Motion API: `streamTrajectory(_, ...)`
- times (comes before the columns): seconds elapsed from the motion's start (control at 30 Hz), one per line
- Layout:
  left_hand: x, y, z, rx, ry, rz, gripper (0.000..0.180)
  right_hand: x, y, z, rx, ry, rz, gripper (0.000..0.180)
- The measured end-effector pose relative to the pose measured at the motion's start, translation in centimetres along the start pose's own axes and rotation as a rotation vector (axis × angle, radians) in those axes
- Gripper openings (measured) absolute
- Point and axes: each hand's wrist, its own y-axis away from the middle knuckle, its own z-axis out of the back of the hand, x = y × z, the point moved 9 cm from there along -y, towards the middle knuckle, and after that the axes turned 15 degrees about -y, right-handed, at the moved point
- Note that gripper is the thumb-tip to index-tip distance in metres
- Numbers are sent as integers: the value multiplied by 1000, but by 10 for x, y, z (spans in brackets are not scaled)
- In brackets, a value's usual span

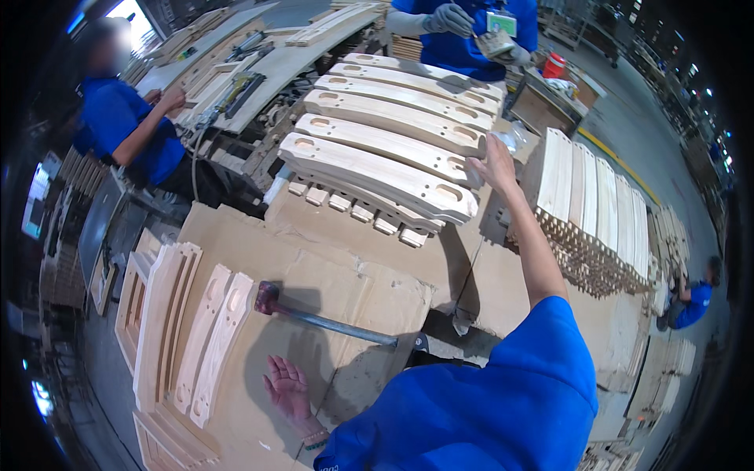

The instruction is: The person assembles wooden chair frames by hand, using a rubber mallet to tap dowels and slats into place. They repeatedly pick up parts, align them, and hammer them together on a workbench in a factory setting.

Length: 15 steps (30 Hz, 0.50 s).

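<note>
My left hand (289, 388) is open, palm up, above the cardboard-covered bench (338, 275), holding nothing. Near it lies a mallet (338, 323) with a dark red head and a long bluish handle. Two pale curved wooden rails (224, 345) with oval slots lie to the left of the mallet. My right arm is stretched forward to a stack of similar rails laid side by side. There my right hand (496, 166) has its thumb and fingers around the right end of a wooden rail (393, 125) in the middle of the row; the fingertips are partly hidden.
Assembled wooden frames (161, 314) lean at the left. Another tall stack of wooden pieces (589, 212) stands to the right. Across the stack a gloved co-worker (463, 31) holds something small. A second person (133, 118) works at a bench at far left.
</note>
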Motion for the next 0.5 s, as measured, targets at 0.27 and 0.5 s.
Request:
streamTrajectory(0.27,6,-4,-1,-42,-71,-20,46,28,-43,-24,440,194,74,67)
streamTrajectory(0.5,-7,-8,-30,-194,-355,-92,48,76,48,-73,960,-695,-418,52)
